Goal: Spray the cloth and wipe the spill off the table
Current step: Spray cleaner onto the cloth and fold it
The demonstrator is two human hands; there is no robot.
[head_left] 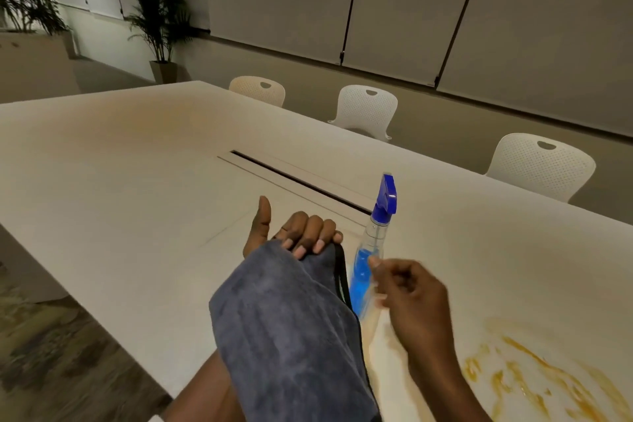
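Risk sits with the spray bottle [371, 250]: the open, blurred right hand [407, 288] could knock it over. Left hand [294, 236] grips the cloth [287, 329], away from the spill [534, 377].

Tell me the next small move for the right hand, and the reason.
Probably close the right hand around the spray bottle. Its fingers are open beside the bottle's body, not yet gripping. The left hand holds the grey cloth up, and the orange spill lies unwiped on the table, so spraying comes first.
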